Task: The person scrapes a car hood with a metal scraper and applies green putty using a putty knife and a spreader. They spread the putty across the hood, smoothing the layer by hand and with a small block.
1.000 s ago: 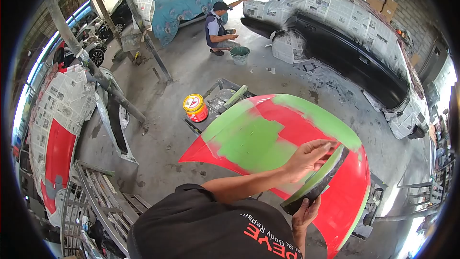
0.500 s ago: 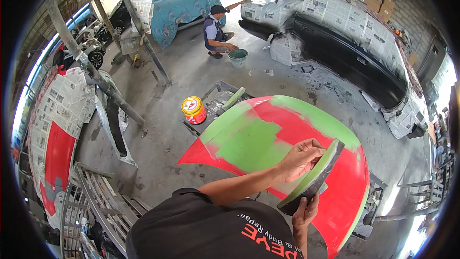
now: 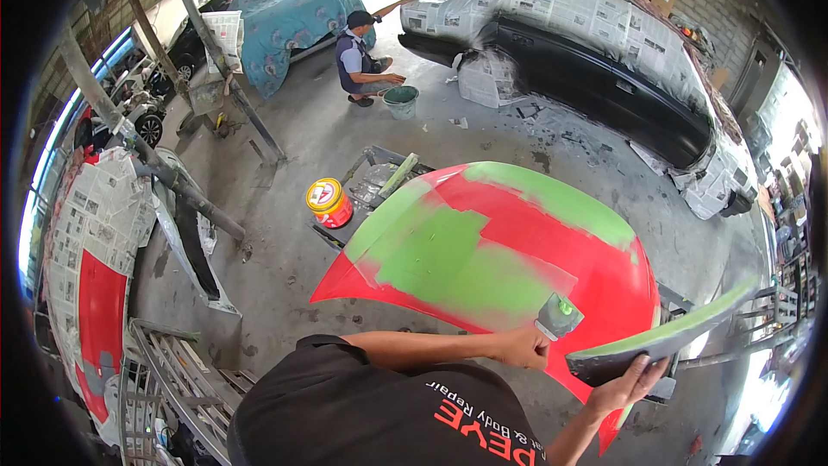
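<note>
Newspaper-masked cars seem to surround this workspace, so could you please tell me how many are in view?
2: the red car at far left and the black car at upper right; others may be hidden.

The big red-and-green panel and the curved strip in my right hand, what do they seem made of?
Panel: likely painted sheet metal; broad and smoothly curved, with glossy red beside duller green patches. Curved strip: hard to tell, perhaps rubber or plastic; green upper face, dark, matte-looking side.
</note>
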Available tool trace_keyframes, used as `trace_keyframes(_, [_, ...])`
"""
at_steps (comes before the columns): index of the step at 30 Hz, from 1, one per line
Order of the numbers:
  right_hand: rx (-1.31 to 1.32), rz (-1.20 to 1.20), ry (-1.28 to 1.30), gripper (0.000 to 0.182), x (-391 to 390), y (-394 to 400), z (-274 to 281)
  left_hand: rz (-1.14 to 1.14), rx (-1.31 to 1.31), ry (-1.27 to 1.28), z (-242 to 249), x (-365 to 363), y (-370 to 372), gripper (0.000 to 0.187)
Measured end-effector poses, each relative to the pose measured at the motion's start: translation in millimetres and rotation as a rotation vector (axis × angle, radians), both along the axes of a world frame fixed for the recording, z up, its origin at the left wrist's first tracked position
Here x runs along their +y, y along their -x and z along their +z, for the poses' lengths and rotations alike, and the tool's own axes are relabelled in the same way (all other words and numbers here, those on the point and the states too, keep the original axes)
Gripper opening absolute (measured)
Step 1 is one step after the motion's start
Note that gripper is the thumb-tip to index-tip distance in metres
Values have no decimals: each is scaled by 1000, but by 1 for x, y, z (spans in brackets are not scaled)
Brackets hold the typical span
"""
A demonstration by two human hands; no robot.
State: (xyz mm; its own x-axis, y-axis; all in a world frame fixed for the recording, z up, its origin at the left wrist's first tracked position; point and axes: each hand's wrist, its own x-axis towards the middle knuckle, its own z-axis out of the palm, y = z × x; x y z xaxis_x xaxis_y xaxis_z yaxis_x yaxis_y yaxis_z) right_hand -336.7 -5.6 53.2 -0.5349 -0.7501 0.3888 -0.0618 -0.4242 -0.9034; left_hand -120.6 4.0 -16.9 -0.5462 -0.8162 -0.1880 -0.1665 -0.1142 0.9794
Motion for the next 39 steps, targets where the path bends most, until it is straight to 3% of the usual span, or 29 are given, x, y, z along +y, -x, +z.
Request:
trace_keyframes(3, [-60,-29,15,48,2,9,6,-119,-152,79,-11,4,10,20])
trace_keyframes(8, [124,118,16,51,18,18,-5,-226,-364,209,-7,1,24,28])
trace_keyframes(10, [97,188,-30,53,22,18,-3,185,30,884,-8,5,30,25])
trace_keyframes(11, [81,247,-24,53,23,16,-3,179,34,885,-10,4,30,25])
trace_keyframes(13, [38,370,-49,56,26,17,-2,5,21,576,5,-2,24,22])
trace_keyframes(16, [-71,477,-107,56,34,8,7,64,240,432,38,-3,28,21])
trace_keyframes(17, [-78,457,-137,55,35,10,-1,59,242,431,48,-1,29,21])
trace_keyframes(19, [-95,432,-129,56,36,5,-4,-105,246,98,62,2,29,22])
trace_keyframes(20, [-115,410,-121,57,36,3,-7,-109,245,98,60,4,31,22])
trace_keyframes(22, [-178,408,-110,56,36,-1,-8,-46,563,-254,55,10,38,23])
trace_keyframes(23, [-194,370,-102,56,38,-4,-8,-51,560,-255,54,10,40,23])
trace_keyframes(25, [-212,327,-94,56,40,-8,-8,30,759,-566,53,11,42,25])
trace_keyframes(29, [-32,401,-166,61,46,-3,-27,61,893,-699,72,-2,38,29])
trace_keyframes(34, [124,608,-198,61,57,-21,-17,63,1075,-483,123,-59,13,29])
trace_keyframes(39, [145,639,-117,61,59,-35,-17,110,1067,-373,147,-77,1,27])
